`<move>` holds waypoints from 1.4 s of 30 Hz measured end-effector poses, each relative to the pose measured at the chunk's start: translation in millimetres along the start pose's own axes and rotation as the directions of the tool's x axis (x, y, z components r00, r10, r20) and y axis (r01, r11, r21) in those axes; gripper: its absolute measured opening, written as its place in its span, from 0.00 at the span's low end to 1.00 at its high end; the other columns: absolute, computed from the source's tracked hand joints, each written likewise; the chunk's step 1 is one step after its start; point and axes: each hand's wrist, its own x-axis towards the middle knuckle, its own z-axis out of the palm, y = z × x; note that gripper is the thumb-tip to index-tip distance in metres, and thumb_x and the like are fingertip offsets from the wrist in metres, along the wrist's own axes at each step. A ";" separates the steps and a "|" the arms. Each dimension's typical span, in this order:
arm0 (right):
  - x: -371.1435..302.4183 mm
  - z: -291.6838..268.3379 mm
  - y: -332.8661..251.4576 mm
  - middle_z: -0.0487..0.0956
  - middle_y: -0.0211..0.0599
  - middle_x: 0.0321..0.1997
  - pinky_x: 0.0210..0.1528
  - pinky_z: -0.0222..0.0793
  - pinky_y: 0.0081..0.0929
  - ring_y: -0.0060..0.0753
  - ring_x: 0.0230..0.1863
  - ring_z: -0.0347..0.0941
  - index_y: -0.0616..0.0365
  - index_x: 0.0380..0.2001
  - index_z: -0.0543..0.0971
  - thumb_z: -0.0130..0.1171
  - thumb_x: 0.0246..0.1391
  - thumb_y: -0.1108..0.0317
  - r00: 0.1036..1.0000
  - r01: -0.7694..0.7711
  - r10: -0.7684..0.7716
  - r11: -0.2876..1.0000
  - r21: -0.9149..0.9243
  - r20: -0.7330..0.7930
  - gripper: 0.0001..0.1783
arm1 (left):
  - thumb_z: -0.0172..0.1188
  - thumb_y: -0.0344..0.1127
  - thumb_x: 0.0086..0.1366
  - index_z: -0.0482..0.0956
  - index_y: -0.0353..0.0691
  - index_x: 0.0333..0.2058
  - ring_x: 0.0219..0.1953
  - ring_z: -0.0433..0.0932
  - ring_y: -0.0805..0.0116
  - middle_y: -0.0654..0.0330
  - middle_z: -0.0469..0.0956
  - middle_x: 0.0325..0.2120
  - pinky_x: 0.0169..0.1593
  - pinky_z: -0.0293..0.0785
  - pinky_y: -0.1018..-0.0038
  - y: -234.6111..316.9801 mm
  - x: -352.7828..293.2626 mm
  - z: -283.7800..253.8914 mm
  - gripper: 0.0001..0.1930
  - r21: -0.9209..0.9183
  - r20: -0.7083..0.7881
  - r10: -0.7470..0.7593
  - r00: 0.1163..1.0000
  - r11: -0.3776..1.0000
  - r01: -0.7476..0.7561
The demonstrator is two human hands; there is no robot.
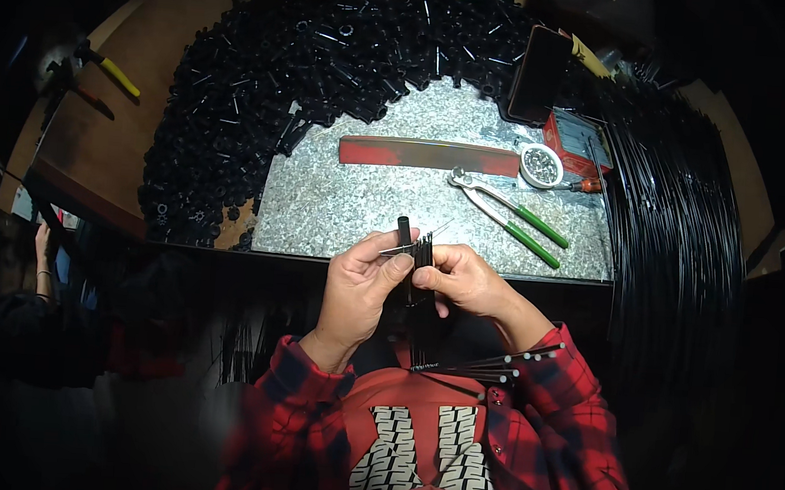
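In front of my body, at the table's near edge, both my hands are closed around a piece with a short black tube (403, 230) and several thin black rods (425, 250). My left hand (360, 284) grips the tube between thumb and fingers. With thumb and fingers, my right hand (465, 283) pinches the rods from the other side. A fine wire (442, 228) sticks out above the rods. More black rods with pale tips (507, 367) fan out over my lap toward my right forearm. Whether they join the held piece is hidden.
On the speckled grey tabletop (340, 207) lie green-handled pincers (508, 217), a red-brown bar (431, 155), a white cup (541, 165) of small metal bits and a red box (578, 141). Black tubular parts (333, 50) heap behind; long black rods (678, 201) drape right. Another person's arm (43, 257) shows far left.
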 end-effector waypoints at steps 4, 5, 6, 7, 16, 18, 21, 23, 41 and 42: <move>-1.1 -3.3 4.1 0.75 0.25 0.26 0.16 0.65 0.14 0.14 0.17 0.67 0.59 0.36 0.79 0.58 0.59 0.58 1.000 0.005 -0.005 1.000 0.002 0.022 0.14 | 0.57 0.27 0.64 0.72 0.28 0.51 0.43 0.76 0.72 0.58 0.76 0.42 0.49 0.73 0.77 -1.7 -1.3 4.2 0.17 -0.098 -0.020 -0.024 1.000 0.995 0.022; -1.7 -1.1 3.5 0.74 0.24 0.25 0.16 0.64 0.14 0.14 0.17 0.67 0.59 0.35 0.79 0.58 0.59 0.58 1.000 0.003 -0.003 1.000 -0.026 0.001 0.14 | 0.58 0.27 0.64 0.72 0.29 0.51 0.44 0.77 0.71 0.57 0.77 0.42 0.51 0.71 0.76 -2.1 -1.9 3.9 0.16 -0.174 -0.021 -0.033 0.999 0.984 0.029; -1.5 0.7 3.7 0.74 0.24 0.24 0.15 0.64 0.14 0.14 0.16 0.67 0.59 0.35 0.79 0.58 0.59 0.58 1.000 -0.002 0.001 0.999 -0.053 -0.019 0.14 | 0.58 0.28 0.64 0.72 0.29 0.50 0.45 0.77 0.70 0.55 0.78 0.43 0.53 0.70 0.75 -3.6 -2.6 3.0 0.16 -0.249 -0.024 -0.042 0.999 0.968 0.035; -1.4 2.2 3.4 0.74 0.24 0.24 0.15 0.64 0.14 0.14 0.16 0.67 0.59 0.35 0.79 0.58 0.59 0.58 1.000 0.001 -0.002 0.999 -0.048 -0.021 0.14 | 0.58 0.28 0.64 0.72 0.29 0.50 0.45 0.77 0.70 0.55 0.78 0.43 0.53 0.70 0.75 -6.2 -3.5 2.3 0.16 -0.245 -0.021 -0.046 0.999 0.969 0.039; 0.2 2.9 2.9 0.72 0.23 0.21 0.15 0.61 0.13 0.13 0.15 0.65 0.59 0.29 0.78 0.56 0.60 0.56 0.999 0.021 -0.024 0.996 -0.086 -0.036 0.16 | 0.54 0.34 0.68 0.73 0.28 0.48 0.47 0.74 0.69 0.55 0.77 0.44 0.54 0.68 0.72 -13.6 -3.9 6.9 0.16 -0.242 -0.131 -0.084 0.988 0.969 0.050; 1.1 0.8 5.4 0.74 0.24 0.22 0.15 0.61 0.13 0.13 0.15 0.66 0.59 0.29 0.78 0.56 0.61 0.56 1.000 -0.015 0.012 0.995 -0.101 -0.028 0.16 | 0.52 0.36 0.69 0.73 0.28 0.49 0.46 0.74 0.70 0.55 0.77 0.44 0.54 0.68 0.72 -16.2 -5.2 5.8 0.17 -0.264 -0.116 -0.073 0.991 0.964 0.041; 0.3 1.1 1.5 0.76 0.26 0.23 0.15 0.61 0.13 0.14 0.15 0.66 0.60 0.30 0.78 0.55 0.61 0.57 1.000 0.011 -0.013 0.997 -0.071 -0.026 0.16 | 0.51 0.38 0.70 0.73 0.28 0.49 0.45 0.74 0.70 0.55 0.77 0.43 0.53 0.68 0.72 -17.3 -6.1 5.1 0.18 -0.256 -0.130 -0.086 0.988 0.965 0.050; -1.9 0.9 -0.7 0.77 0.27 0.24 0.15 0.62 0.13 0.14 0.15 0.67 0.60 0.30 0.78 0.54 0.61 0.57 0.999 0.014 -0.016 0.998 -0.060 -0.030 0.16 | 0.50 0.38 0.70 0.73 0.28 0.50 0.45 0.74 0.70 0.55 0.77 0.44 0.53 0.68 0.73 -16.8 -6.7 5.3 0.18 -0.285 -0.121 -0.113 0.986 0.956 0.075; 3.7 2.9 2.6 0.69 0.23 0.15 0.13 0.57 0.14 0.14 0.12 0.64 0.56 0.18 0.70 0.58 0.59 0.54 0.998 0.000 -0.005 0.998 -0.070 -0.064 0.21 | 0.45 0.39 0.72 0.72 0.27 0.50 0.53 0.70 0.65 0.49 0.72 0.51 0.60 0.62 0.68 -20.9 -3.7 11.8 0.19 -0.245 -0.189 -0.080 0.979 0.969 0.032; 4.4 2.3 3.9 0.69 0.23 0.15 0.12 0.57 0.14 0.14 0.12 0.64 0.56 0.18 0.70 0.58 0.59 0.54 0.998 0.004 -0.008 0.998 -0.061 -0.063 0.21 | 0.45 0.40 0.73 0.72 0.27 0.49 0.54 0.70 0.65 0.49 0.72 0.51 0.60 0.63 0.67 -20.9 -3.6 11.1 0.19 -0.254 -0.194 -0.088 0.977 0.967 0.037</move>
